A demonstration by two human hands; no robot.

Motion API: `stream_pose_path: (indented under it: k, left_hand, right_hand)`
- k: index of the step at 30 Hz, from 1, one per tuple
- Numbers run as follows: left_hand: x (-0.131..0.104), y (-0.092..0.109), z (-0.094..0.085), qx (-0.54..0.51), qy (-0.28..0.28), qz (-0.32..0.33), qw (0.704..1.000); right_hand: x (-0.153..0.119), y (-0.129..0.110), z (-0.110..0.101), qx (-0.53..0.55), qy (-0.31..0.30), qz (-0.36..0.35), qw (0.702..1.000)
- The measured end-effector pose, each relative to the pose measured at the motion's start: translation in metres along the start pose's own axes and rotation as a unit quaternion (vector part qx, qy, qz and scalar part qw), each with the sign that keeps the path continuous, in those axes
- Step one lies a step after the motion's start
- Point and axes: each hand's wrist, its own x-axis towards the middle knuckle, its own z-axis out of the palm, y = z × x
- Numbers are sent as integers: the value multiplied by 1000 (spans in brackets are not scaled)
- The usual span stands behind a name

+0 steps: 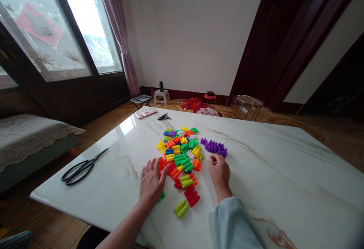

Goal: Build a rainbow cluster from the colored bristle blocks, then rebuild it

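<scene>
A loose heap of coloured plastic bullet-shaped building blocks [182,159] lies mid-table in green, yellow, orange, red, blue and white. My left hand [152,180] rests open at the heap's left edge, fingers spread beside red and orange blocks. To the right, my right hand [219,172] is curled closed just below a group of purple blocks [214,147] standing in rows. Whatever its fingers may hold is hidden. Nearer to me lie a red block [192,196] and a lime green block [181,209]. A bit of green block [162,195] shows beside my left wrist.
Black-handled scissors [82,168] lie on the left of the white marble-patterned table [273,165]. At the far edge are a phone [146,113] and keys [164,116]. Beyond stand a white stool [161,97] and a round stool [248,101]; a bed [31,137] is at left.
</scene>
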Motion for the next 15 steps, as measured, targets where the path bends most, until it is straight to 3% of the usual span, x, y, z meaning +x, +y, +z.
stream_pose_path:
  k: [4,8,12,15]
  left_hand:
    - [3,-8,2,-57,16,1,998]
    - [0,-14,-2,-136,50,-9,989]
    - [-3,-18,-12,-221,73,-32,972]
    - [13,-16,-23,-281,86,-31,955]
  right_hand:
    - [4,7,-9,-82,32,89,992]
    - [7,12,-10,-85,7,64,994]
    - [8,7,-5,-77,21,82,994]
    - [7,1,2,-39,23,52,998]
